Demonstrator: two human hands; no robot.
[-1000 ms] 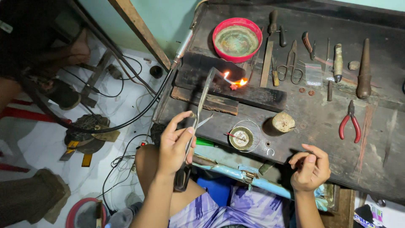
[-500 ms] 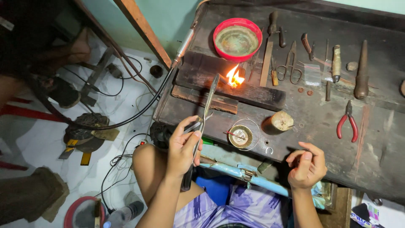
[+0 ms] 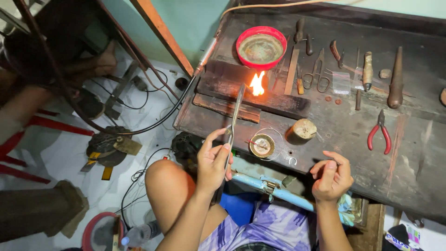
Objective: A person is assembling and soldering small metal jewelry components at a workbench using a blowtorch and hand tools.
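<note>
My left hand [image 3: 213, 162] grips a slim metal torch [image 3: 236, 111] whose tip points at a dark charred block [image 3: 278, 100]. A bright orange flame [image 3: 257, 84] burns on that block just past the tip. My right hand [image 3: 331, 175] hovers at the bench's front edge with its fingers curled and thumb against the forefinger; whether it pinches anything tiny I cannot tell. A small round tin [image 3: 261, 145] with a ring of wire sits between my hands. Next to it stands a short wooden stump [image 3: 303, 129].
The dark workbench [image 3: 418, 153] carries a red bowl [image 3: 261, 47], scissors [image 3: 318, 74], files, wooden-handled tools and red-handled pliers [image 3: 380, 133]. A hose [image 3: 158, 116] runs off the bench's left side to the white floor with cables and a foot bellows [image 3: 109, 148].
The flame on the block has grown from a small glow to a tall bright tongue. My left hand has shifted slightly right along the torch. The right hand stays almost still.
</note>
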